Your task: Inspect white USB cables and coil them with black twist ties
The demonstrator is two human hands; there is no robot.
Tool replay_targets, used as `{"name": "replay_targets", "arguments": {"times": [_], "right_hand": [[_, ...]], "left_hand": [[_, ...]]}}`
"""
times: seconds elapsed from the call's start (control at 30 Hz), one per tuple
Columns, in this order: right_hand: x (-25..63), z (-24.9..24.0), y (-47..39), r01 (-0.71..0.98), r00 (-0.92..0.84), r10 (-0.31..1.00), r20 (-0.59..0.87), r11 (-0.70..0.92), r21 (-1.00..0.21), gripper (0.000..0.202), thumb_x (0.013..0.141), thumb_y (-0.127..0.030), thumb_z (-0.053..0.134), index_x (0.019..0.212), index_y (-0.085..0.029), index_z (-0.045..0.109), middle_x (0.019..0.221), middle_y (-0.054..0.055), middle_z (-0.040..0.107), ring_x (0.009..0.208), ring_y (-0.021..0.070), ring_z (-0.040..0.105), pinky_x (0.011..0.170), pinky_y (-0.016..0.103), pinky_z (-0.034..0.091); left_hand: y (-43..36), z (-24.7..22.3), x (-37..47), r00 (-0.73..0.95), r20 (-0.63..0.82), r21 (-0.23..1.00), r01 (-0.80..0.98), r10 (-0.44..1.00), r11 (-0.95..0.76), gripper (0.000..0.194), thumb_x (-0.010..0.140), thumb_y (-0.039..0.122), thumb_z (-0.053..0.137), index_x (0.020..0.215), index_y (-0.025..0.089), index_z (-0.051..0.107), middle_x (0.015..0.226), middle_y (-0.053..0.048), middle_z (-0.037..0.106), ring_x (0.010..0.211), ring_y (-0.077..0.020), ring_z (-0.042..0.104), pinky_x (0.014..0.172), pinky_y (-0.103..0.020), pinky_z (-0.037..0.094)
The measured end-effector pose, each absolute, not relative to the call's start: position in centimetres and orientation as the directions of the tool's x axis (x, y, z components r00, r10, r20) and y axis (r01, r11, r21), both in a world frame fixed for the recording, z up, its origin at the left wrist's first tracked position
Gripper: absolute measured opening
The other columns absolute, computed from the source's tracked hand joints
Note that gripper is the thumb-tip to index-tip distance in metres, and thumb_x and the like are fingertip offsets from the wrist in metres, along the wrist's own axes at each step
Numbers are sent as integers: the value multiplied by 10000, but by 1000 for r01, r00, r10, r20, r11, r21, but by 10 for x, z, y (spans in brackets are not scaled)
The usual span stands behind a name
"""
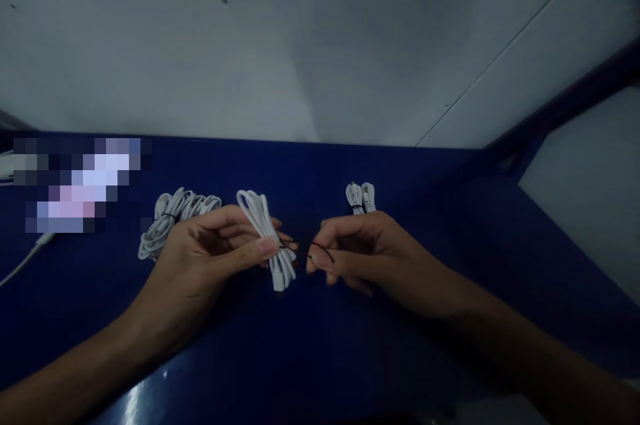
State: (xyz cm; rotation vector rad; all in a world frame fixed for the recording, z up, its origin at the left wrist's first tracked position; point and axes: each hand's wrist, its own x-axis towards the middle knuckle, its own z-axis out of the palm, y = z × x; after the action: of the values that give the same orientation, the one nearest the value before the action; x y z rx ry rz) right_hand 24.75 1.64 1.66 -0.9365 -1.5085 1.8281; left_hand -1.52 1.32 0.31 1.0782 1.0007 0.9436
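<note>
Pinched between the thumb and fingers of my left hand (210,245) is a coiled white cable (257,211), held above the blue table. A dark tie shows around the cable's middle, beside my thumb. My right hand (360,245) is a little to the right, thumb and forefinger closed on a thin black twist tie (323,250). A gap separates the two hands. Behind my left hand lies a pile of white coiled cables (167,218), partly hidden by it. Beyond my right hand are two small tied cable bundles (361,195), their lower ends covered by the hand.
The blue table (300,358) reaches back to a pale wall (250,65). At the left is a blurred-out bright object (95,178) with a white cord (23,265) running from it. A blue frame bar (560,105) slants along the right.
</note>
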Motion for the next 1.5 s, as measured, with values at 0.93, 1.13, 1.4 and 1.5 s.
{"name": "replay_targets", "arguments": {"times": [0.93, 1.13, 1.4, 1.5], "right_hand": [[236, -12, 0, 661, -387, 745, 543, 635, -401, 217, 1085, -66, 615, 1049, -230, 750, 834, 18, 683, 643, 149, 599, 455, 258, 432], [238, -15, -1, 599, -384, 703, 599, 683, -418, 254, 1084, -45, 589, 1115, -262, 717, 820, -6, 626, 626, 140, 519, 467, 258, 385], [241, -17, 4, 543, -418, 680, 602, 718, -435, 161, 1097, -79, 636, 1107, -188, 755, 871, 5, 621, 681, 123, 553, 536, 251, 468], [241, -12, 5, 518, -404, 715, 570, 693, -502, 146, 1096, -87, 659, 1081, -167, 780, 897, 18, 650, 715, 131, 597, 582, 261, 511]], "left_hand": [[9, 11, -6, 48, 193, 928, 317, 980, -198, 101, 860, 316, 954, 919, 305, 872, 887, 44, 880, 839, -204, 843, 837, -293, 696], [5, 15, -7, 35, 255, 882, 402, 966, -247, 102, 868, 339, 941, 930, 303, 868, 906, 34, 873, 844, -226, 829, 863, -359, 690], [6, 13, -8, 40, 287, 863, 424, 957, -276, 115, 856, 341, 949, 942, 339, 871, 947, 42, 872, 854, -234, 816, 847, -368, 672], [5, 14, -8, 21, 278, 863, 435, 960, -259, 116, 842, 356, 955, 922, 341, 871, 925, 41, 868, 856, -242, 817, 856, -379, 674]]}}
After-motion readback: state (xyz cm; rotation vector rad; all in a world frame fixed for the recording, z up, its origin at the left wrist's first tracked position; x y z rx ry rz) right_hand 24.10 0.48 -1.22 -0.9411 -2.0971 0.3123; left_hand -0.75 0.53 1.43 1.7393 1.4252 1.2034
